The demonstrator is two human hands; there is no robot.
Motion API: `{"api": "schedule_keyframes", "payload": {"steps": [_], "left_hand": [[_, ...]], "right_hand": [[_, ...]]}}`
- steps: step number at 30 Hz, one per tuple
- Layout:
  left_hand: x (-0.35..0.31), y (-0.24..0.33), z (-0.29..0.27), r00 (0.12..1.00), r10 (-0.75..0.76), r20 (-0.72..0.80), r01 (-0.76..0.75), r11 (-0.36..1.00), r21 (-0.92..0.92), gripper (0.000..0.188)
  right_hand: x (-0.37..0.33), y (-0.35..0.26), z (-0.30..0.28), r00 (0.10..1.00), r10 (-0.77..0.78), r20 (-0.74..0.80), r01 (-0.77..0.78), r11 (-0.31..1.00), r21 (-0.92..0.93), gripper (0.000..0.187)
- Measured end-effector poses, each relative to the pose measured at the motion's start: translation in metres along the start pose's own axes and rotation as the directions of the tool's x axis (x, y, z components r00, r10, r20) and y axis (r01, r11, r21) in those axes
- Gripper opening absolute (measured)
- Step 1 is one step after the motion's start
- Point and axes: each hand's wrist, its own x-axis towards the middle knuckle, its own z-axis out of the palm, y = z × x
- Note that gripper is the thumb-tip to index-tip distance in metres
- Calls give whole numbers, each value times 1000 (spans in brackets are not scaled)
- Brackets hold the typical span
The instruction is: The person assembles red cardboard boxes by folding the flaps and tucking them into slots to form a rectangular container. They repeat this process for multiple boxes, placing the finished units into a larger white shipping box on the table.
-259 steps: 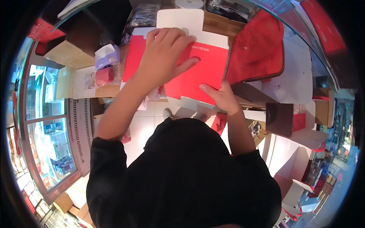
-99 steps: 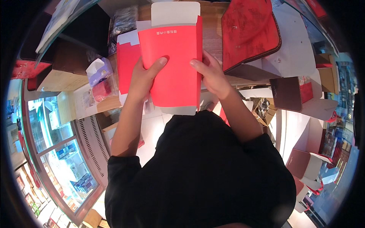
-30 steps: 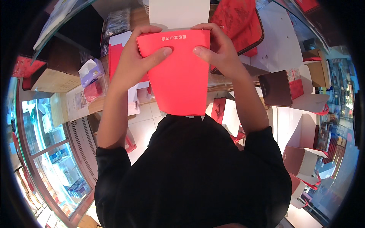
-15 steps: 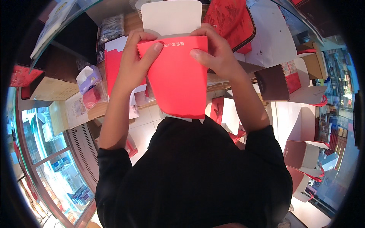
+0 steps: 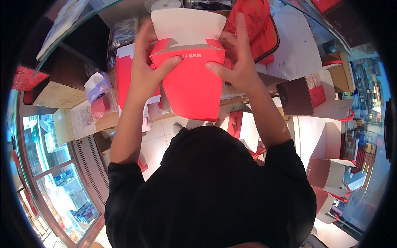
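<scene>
Between both hands stands a red cardboard box [image 5: 192, 89], partly unfolded, with a raised flap [image 5: 188, 27] whose inner side is white. Its upper end gapes, and small side flaps tilt inward. My left hand [image 5: 145, 72] grips the left edge, thumb on the red front and the other fingers along the side. At the right edge my right hand [image 5: 242, 68] presses its thumb on the front; one finger points up and others reach behind the box. Left of my left arm lie flat red cardboard pieces [image 5: 125, 78] with white ones.
A purple tissue box [image 5: 98, 87] sits on the wooden counter to the left, near a brown carton [image 5: 58, 94]. Red patterned bags [image 5: 256, 31] stand at the back right. Dark brown boxes [image 5: 294, 97] with white lids line the right side. Glass cases [image 5: 62, 182] stand at left.
The flat red piece has opened into a box shape, its top end spreading and side flaps showing. Both hands have shifted slightly down, and the right hand's finger has lifted.
</scene>
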Motion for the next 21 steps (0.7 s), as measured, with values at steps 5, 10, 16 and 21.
{"api": "schedule_keyframes", "payload": {"steps": [5, 10, 16, 21], "left_hand": [[-1, -13, -9, 999, 46, 21, -46, 999, 20, 56], [1, -19, -12, 990, 99, 100, -103, 994, 29, 50], [2, -17, -11, 981, 100, 167, -118, 987, 106, 53], [4, -13, -11, 939, 209, 274, -254, 957, 142, 64]], "right_hand": [[1, 0, -3, 998, 6, 67, -3, 999, -51, 67], [3, 0, -9, 980, -35, 197, 56, 994, -99, 48], [8, -9, -10, 956, 107, 273, -105, 994, -23, 34], [6, -10, -9, 968, 11, 252, 21, 992, -122, 36]]}}
